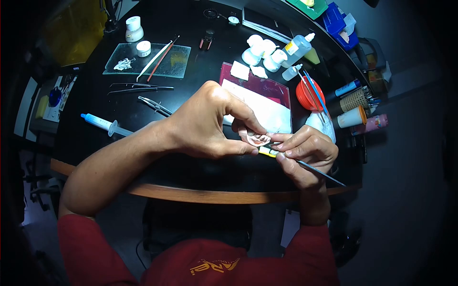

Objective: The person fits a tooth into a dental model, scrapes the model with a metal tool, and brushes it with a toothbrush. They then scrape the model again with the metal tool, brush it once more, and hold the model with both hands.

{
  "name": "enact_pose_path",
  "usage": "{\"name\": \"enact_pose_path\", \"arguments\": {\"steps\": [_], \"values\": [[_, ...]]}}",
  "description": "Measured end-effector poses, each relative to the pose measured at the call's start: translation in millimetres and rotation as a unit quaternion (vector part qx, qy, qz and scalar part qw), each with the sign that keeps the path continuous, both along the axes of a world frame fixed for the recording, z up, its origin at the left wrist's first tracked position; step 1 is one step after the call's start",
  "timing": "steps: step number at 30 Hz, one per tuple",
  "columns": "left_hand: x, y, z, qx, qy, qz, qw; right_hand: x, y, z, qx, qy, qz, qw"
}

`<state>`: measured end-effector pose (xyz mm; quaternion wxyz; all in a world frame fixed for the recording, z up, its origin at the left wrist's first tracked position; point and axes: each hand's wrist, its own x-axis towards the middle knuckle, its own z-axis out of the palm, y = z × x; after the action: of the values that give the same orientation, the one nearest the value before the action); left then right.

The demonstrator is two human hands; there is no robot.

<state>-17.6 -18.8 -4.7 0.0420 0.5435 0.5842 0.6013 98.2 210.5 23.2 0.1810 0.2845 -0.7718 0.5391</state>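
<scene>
Pink dental piece [257, 139] was seen, in the head view, pinched between the thumb and fingertips of the left hand [210, 124]. It was held just above the dark table [200, 193], near its front rim and in front of a white cloth [269, 114]. The left hand was closed on the piece, and the right hand [307, 148] was clamped, pen-fashion, on a thin tool [324, 175] with a yellow band, whose tip was laid against the piece. Since only a small part of the piece seemed to be gripped, it was judged that a push from the tip could twist it out of the pinch and that it could be dropped past the rim. A slip of the tip across the surface was also judged possible; whether either wrist was rested on the table could not be told. A syringe [102, 123] lay just beside the left forearm and could be swept aside by it, and tweezers [155, 105] were lying close behind that hand.
</scene>
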Motion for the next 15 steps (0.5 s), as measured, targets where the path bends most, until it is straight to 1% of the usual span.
{"name": "enact_pose_path", "arguments": {"steps": [6, 9, 10, 15], "values": [[6, 1, -2, 0.044, 0.044, 0.056, 0.997, 2, -3, -1, -0.013, -0.001, -0.019, 1.0], [13, 7, -7, 0.084, 0.023, 0.082, 0.993, 5, -5, -2, -0.029, -0.011, -0.038, 0.999], [14, 7, -5, 0.092, 0.07, 0.104, 0.988, 6, -7, -1, -0.031, -0.011, -0.043, 0.999], [19, 5, -5, 0.09, 0.109, 0.146, 0.979, 4, -4, -4, -0.017, 0.004, -0.035, 0.999]]}}
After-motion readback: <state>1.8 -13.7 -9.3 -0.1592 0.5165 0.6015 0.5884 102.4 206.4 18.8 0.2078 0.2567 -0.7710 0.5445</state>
